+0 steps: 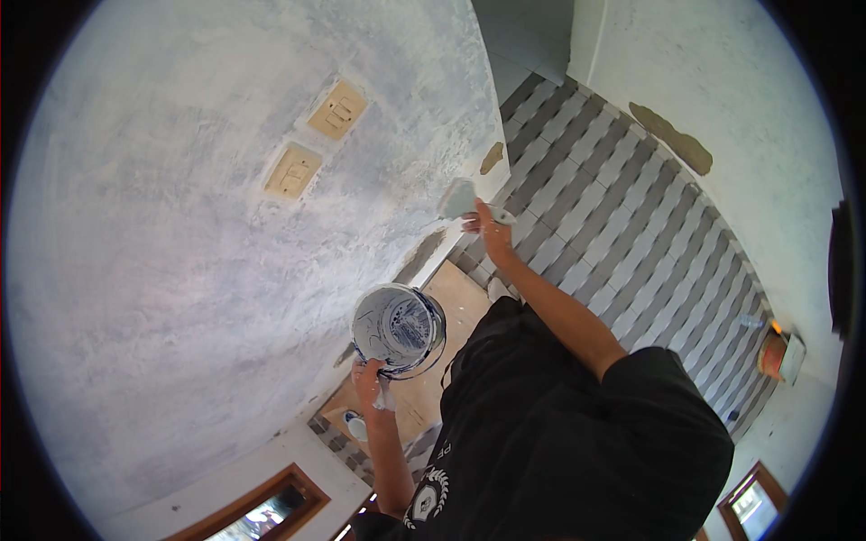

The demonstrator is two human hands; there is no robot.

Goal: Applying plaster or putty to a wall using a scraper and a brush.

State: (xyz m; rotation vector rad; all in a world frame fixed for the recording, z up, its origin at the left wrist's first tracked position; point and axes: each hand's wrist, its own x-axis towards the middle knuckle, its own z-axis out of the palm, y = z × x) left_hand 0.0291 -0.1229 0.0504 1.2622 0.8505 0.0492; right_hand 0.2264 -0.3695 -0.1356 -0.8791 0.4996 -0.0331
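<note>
My left hand point(368, 382) is closed on the rim of a bucket point(364, 326), tilted so its inside shows. White and dark smears coat the inner wall and bottom. Off to the upper right, my right hand point(492, 236) grips a putty knife point(457, 197), its wide blade up against the wall point(216, 261) near the corner edge. Whitish residue marks the fingers. That wall carries a patchy white and grey coat. Part of the knife's handle is hidden by my fingers.
Two cream switch plates point(337, 110) are set in the wall. Below the bucket lies a light wooden board point(460, 296). Striped grey and white tiles point(622, 216) cover the floor. A bare patch point(672, 138) marks the opposite wall. An orange container point(772, 355) stands far right.
</note>
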